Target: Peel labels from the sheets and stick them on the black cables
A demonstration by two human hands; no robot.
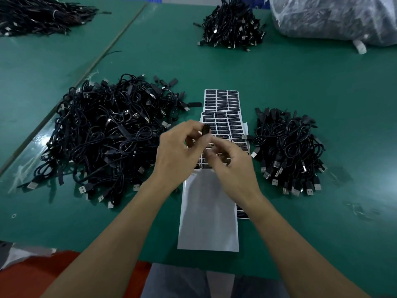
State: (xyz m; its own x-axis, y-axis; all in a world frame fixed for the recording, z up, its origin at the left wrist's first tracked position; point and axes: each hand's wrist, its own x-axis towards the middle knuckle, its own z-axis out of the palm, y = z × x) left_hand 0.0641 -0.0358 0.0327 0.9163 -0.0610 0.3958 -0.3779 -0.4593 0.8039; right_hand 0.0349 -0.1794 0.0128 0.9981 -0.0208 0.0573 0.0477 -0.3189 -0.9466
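Over the middle of the green tabletop (322,82) both hands are raised, close together. A small black cable end (206,129) is pinched at the tips of the left hand (180,153), its fingers (191,124) curled round it. The right hand (234,166) is brought in just beside it, fingers bent toward the plug; they are blurred, so whether a label is held there cannot be told.

Directly beneath the hands the label sheets (223,117) are laid in an overlapping row running from near to far, rows of dark labels showing on them. Nearer the body, a blank white sheet (209,211) is laid over the near part of the row.

A large tangled pile of black cables (107,136) is heaped to the left of the sheets, and a smaller pile (287,149) is set to the right. At the far side, another cable heap (233,26) is seen, with a clear plastic bag (333,16) at far right and a further bundle (40,14) at far left.
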